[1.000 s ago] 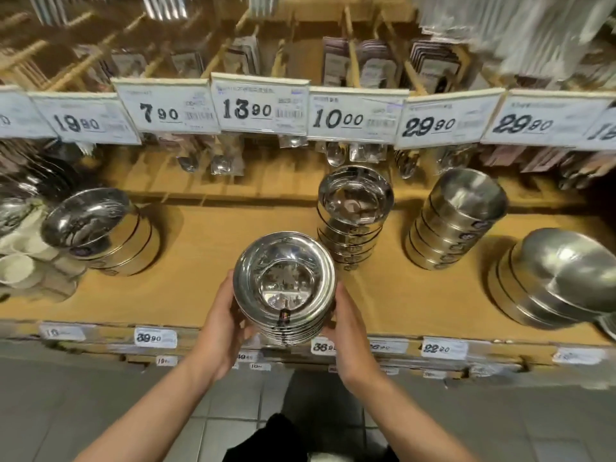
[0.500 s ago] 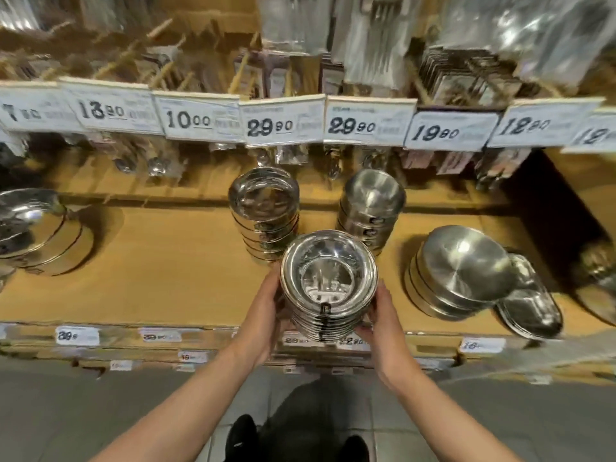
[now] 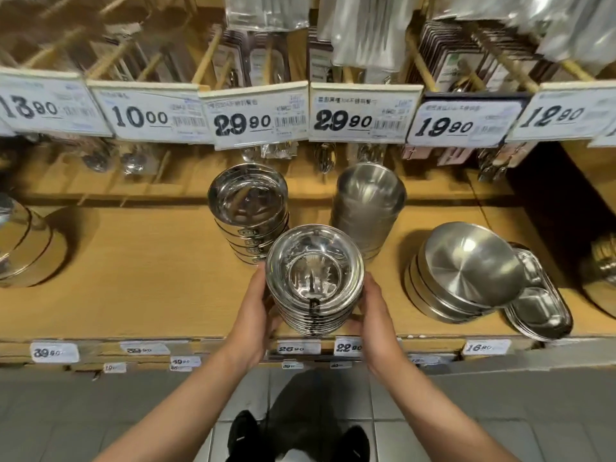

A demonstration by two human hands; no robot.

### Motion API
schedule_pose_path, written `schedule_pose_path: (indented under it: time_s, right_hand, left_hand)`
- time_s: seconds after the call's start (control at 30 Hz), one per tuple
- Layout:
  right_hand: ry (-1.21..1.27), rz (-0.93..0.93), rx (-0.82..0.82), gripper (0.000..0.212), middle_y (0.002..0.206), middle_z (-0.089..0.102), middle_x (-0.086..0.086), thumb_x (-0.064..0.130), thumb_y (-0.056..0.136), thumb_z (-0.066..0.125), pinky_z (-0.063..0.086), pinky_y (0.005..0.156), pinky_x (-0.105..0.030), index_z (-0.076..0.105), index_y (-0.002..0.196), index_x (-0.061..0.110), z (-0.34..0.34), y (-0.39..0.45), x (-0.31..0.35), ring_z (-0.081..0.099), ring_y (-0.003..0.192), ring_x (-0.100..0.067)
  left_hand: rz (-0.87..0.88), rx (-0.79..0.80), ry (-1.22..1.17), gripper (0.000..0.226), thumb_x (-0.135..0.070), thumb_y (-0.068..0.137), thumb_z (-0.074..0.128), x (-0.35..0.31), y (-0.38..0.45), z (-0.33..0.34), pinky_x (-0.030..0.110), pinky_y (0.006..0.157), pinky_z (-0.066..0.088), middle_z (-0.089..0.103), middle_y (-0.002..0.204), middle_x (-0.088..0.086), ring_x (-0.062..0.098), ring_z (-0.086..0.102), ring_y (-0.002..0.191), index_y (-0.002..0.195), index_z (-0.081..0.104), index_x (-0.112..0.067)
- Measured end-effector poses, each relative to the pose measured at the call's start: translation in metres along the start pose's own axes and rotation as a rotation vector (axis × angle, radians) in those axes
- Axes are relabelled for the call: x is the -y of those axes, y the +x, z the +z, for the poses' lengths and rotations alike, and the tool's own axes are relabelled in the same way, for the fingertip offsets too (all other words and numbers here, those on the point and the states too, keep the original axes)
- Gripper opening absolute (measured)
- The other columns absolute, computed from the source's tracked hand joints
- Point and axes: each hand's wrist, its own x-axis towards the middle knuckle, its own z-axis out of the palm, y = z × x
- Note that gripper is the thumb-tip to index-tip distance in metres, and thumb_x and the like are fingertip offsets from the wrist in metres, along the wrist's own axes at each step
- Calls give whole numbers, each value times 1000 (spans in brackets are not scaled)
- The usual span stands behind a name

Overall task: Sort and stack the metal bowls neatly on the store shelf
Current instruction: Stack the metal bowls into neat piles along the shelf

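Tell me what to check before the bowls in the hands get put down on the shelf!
1. Both hands hold the stack: left hand and right hand grip the held stack of bowls from each side. Ok.
2. Held stack straight: leans slightly. Not ok.
3. Bare shelf to the left of the hands. Ok.
4. Shiny stack behind stands close to the held stack; gap cannot tell.
5. Held bowls match the shiny stack's size: cannot tell.
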Motion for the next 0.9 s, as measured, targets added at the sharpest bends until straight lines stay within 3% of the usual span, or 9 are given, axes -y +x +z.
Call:
schedule_pose_path:
  time_s: [0.1,0.17,0.27,0.37,0.43,0.57,0.73,0.83,0.9]
  right_hand:
    - [34,39,-57,43,117,73,21,77,78,45,51,90,-31,70,106,58,2,0,4,67,106,4]
    - [34,69,-81,39,113,75,19,68,85,43,49,85,-30,72,106,53,3,-2,7,68,101,4]
    - [47,92,-164,37,114,75,13,57,98,41,50,93,-39,70,115,40,-4,-9,9,67,109,-9]
    - [146,164,-281,28,112,75,6,40,106,44,55,93,-37,69,112,30,-30,-26,2,69,99,-6]
    - [162,184,-311,31,106,77,4,36,107,44,55,87,-34,72,112,23,-59,-45,-4,72,92,-8]
    - [196,160,-362,32,107,74,-3,33,107,43,49,91,-42,72,109,19,-133,-71,-1,63,97,-16]
    - [62,124,-369,31,97,73,-1,30,107,43,50,75,-28,72,101,21,-204,-71,18,66,87,-12]
    - [-19,98,-377,37,96,77,7,26,108,43,54,80,-29,76,93,30,-221,-62,28,69,92,-8]
    - [-61,87,-341,30,122,71,0,31,108,42,54,96,-38,70,116,31,-225,-53,34,65,111,-14]
  left_hand:
    - [-23,10,-16,37,-62,100,41,0,4,-5,39,87,54,77,109,-11,14,72,103,104,74,-47]
    - [-15,2,-11,39,-53,105,38,2,2,-11,36,84,55,77,110,-9,12,73,102,110,74,-38]
    - [-54,-128,30,37,-43,107,38,18,-12,-23,35,78,52,77,96,-7,16,70,94,110,71,-27]
    - [-127,-228,99,36,-36,107,41,46,-32,-23,35,74,50,71,100,7,24,65,93,112,71,-15]
    - [-143,-246,107,33,-30,106,43,61,-49,-7,34,72,50,70,102,10,25,65,94,112,72,-13]
    - [-168,-213,107,28,-24,105,46,84,-71,55,32,68,50,63,84,7,24,61,82,106,70,-8]
    - [-4,-107,137,25,-19,106,46,81,-68,134,30,64,51,63,80,7,23,59,76,97,68,-9]
    - [51,-127,167,22,-23,103,52,70,-52,164,38,75,49,66,84,4,24,62,81,93,69,-14]
    - [47,-120,152,22,-27,103,51,64,-37,180,40,88,52,70,103,5,24,65,93,104,70,-16]
